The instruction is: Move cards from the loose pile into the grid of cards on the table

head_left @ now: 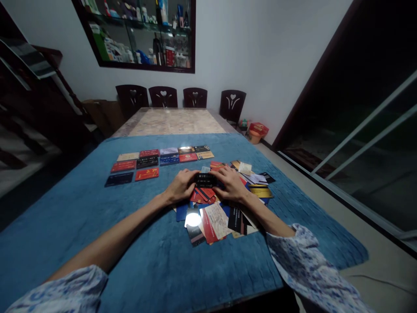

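Head view: your left hand [180, 186] and right hand [233, 182] grasp a black card [205, 180] by its opposite ends, over a loose card pile [216, 219] on the blue cloth [65, 213] covering most of the counter [176, 119]; farther left, other cards [147, 162] lie flat in rows, and dark chairs [190, 96] stand beyond the far end
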`<act>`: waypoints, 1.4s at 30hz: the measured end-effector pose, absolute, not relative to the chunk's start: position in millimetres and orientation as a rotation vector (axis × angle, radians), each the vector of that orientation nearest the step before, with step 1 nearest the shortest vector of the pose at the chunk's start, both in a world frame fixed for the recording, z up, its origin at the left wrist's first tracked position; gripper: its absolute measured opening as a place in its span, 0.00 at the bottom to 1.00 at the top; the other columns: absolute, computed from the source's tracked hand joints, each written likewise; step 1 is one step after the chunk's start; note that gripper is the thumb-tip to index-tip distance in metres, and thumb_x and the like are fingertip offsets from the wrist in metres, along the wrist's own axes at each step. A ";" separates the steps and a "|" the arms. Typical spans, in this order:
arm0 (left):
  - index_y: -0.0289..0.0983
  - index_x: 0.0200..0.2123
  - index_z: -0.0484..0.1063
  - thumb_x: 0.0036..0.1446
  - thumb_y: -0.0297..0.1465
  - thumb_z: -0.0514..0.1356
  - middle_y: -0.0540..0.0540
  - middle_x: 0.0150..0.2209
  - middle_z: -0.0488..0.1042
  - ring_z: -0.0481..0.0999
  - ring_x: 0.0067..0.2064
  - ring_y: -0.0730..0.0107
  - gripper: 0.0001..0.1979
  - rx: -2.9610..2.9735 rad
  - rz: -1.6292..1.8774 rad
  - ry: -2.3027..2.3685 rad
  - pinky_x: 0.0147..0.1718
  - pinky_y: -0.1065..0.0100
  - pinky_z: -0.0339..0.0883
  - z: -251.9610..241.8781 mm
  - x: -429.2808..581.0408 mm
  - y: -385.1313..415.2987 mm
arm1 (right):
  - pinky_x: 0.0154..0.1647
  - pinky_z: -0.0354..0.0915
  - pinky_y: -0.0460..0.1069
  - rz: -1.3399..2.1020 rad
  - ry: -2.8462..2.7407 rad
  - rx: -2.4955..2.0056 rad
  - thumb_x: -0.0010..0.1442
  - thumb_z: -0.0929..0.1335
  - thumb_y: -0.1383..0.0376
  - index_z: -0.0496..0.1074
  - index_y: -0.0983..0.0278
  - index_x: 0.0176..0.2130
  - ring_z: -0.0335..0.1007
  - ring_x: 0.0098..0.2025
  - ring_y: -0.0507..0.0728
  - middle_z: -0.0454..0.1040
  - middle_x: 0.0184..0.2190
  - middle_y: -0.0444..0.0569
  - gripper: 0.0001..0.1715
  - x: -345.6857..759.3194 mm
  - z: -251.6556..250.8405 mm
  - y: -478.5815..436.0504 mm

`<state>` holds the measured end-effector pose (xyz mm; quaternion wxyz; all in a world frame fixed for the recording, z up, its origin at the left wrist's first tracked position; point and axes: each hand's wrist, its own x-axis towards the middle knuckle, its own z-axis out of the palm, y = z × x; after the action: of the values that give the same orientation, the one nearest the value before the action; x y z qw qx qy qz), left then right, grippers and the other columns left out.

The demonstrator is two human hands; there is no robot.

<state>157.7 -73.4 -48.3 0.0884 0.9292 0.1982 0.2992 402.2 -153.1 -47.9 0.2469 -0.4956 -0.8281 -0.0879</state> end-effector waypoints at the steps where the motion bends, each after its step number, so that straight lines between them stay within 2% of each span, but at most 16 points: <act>1: 0.33 0.56 0.69 0.56 0.23 0.55 0.39 0.45 0.77 0.73 0.45 0.58 0.23 2.758 0.885 0.604 0.46 0.56 0.68 -48.6 157.9 -73.1 | 0.50 0.58 0.60 -0.239 -2.262 -1.356 0.57 0.69 0.59 0.68 0.60 0.61 0.61 0.49 0.66 0.73 0.45 0.56 0.32 402.6 -48.3 -152.8; 6: 0.35 0.56 0.70 0.55 0.24 0.56 0.41 0.42 0.78 0.73 0.43 0.58 0.23 2.731 0.850 0.624 0.45 0.56 0.68 -50.4 158.4 -69.8 | 0.49 0.59 0.60 -0.241 -2.292 -1.377 0.58 0.69 0.57 0.67 0.60 0.63 0.59 0.49 0.65 0.70 0.47 0.57 0.35 404.7 -49.5 -151.9; 11: 0.34 0.57 0.69 0.54 0.27 0.58 0.43 0.39 0.77 0.71 0.42 0.59 0.25 2.716 0.806 0.617 0.44 0.57 0.68 -49.3 157.1 -69.0 | 0.49 0.59 0.60 -0.277 -2.312 -1.378 0.62 0.67 0.54 0.67 0.62 0.62 0.60 0.48 0.65 0.72 0.46 0.58 0.33 405.5 -48.0 -152.8; 16: 0.31 0.58 0.68 0.52 0.30 0.61 0.41 0.40 0.74 0.70 0.43 0.57 0.29 2.756 0.720 0.631 0.45 0.56 0.68 -45.0 155.0 -70.7 | 0.49 0.58 0.60 -0.314 -2.299 -1.391 0.62 0.67 0.52 0.70 0.64 0.59 0.61 0.49 0.66 0.74 0.46 0.59 0.30 404.3 -47.1 -154.6; 25: 0.35 0.59 0.68 0.53 0.31 0.61 0.43 0.42 0.72 0.69 0.45 0.58 0.28 2.753 0.685 0.664 0.47 0.56 0.67 -47.7 155.0 -67.2 | 0.49 0.59 0.60 -0.277 -2.315 -1.376 0.63 0.66 0.50 0.71 0.63 0.58 0.61 0.51 0.66 0.73 0.48 0.58 0.29 404.6 -44.3 -156.3; 34: 0.36 0.62 0.66 0.55 0.33 0.62 0.41 0.48 0.72 0.69 0.50 0.56 0.30 2.715 0.602 0.679 0.52 0.51 0.65 -45.3 151.7 -67.9 | 0.50 0.59 0.60 -0.251 -2.326 -1.343 0.64 0.66 0.51 0.72 0.64 0.56 0.61 0.51 0.65 0.73 0.48 0.58 0.28 406.2 -45.0 -156.6; 42: 0.36 0.60 0.67 0.55 0.34 0.64 0.41 0.49 0.71 0.69 0.52 0.55 0.29 2.655 0.572 0.692 0.53 0.51 0.65 -43.6 151.6 -67.2 | 0.53 0.59 0.62 -0.193 -2.333 -1.328 0.63 0.67 0.52 0.72 0.63 0.56 0.62 0.50 0.64 0.73 0.47 0.57 0.28 407.6 -43.9 -156.5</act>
<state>151.6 -67.2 -43.6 0.1687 0.9337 0.2434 0.2012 407.6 -156.5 -43.9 0.2230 -0.4811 -0.8450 -0.0697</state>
